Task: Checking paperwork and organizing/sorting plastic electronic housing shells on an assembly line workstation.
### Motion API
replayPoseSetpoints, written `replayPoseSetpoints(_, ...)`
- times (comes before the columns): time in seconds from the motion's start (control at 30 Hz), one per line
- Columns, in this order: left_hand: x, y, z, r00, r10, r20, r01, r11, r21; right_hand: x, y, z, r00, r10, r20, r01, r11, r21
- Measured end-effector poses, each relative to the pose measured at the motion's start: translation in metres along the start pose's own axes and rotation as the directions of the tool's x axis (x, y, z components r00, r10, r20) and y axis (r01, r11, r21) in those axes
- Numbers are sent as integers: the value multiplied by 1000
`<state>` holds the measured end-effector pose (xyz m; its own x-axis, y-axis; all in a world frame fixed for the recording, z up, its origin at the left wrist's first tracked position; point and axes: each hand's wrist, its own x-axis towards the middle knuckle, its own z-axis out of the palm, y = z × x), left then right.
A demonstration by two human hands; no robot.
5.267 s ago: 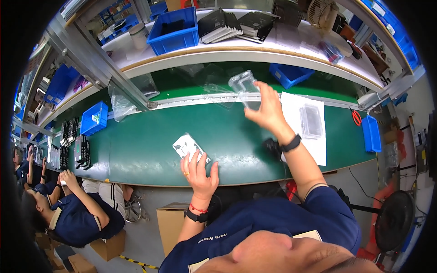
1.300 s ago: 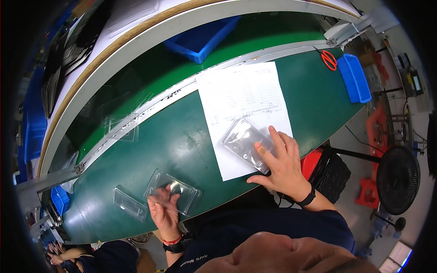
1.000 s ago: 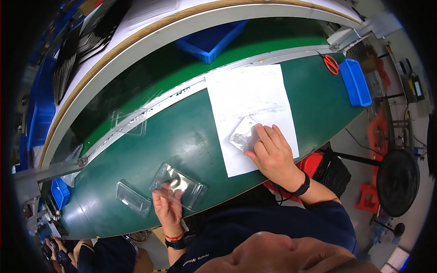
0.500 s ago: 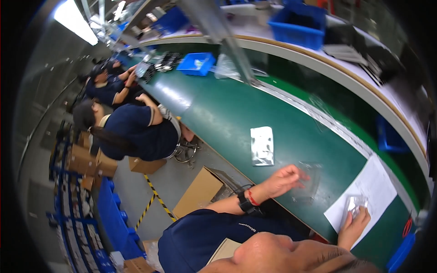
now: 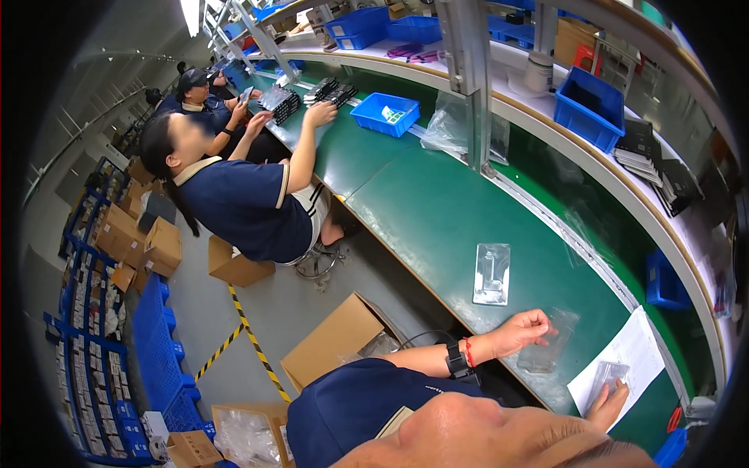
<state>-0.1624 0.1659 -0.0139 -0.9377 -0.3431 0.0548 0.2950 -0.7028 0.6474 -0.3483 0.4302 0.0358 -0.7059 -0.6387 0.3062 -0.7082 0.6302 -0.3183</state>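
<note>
Swung further left since a moment ago, now taking in more of the green bench [image 5: 413, 234] and catching a co-worker's hand [image 5: 320, 115] newly out at the stacked black pieces [image 5: 341, 95]. Back to near work: poised at the edge of a clear tray [image 5: 538, 356] with the left hand [image 5: 521, 332], with fingertips drawn close together; impossible to say whether pinching the plastic or merely touching it. Across now to the right hand [image 5: 607, 407]: reaching over a white sheet [image 5: 641, 349] and gripping the near end of a clear case [image 5: 608, 375] between thumb and fingers. Lying flat beyond the left hand, touched by neither: look, a shiny clear shell [image 5: 491, 274]. Farther along the bench, spot a blue bin [image 5: 374, 117].
</note>
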Motion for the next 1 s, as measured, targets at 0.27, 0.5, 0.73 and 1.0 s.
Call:
replayPoseSetpoints(0.27,-6,-4,2,999,-37,9,37,999,14,-3,3,-3,998,24,59,-27,999,46)
replayPoseSetpoints(0.5,-4,-6,1,998,-43,50,44,999,-18,-3,7,-2,998,38,56,-41,997,58)
replayPoseSetpoints(0.73,-3,-4,0,997,-31,66,31,1000,3,0,-1,-5,996,60,67,-65,995,76)
replayPoseSetpoints(1.0,-13,-9,3,997,-44,68,45,999,-11,-13,7,-6,998,18,56,-21,998,56)
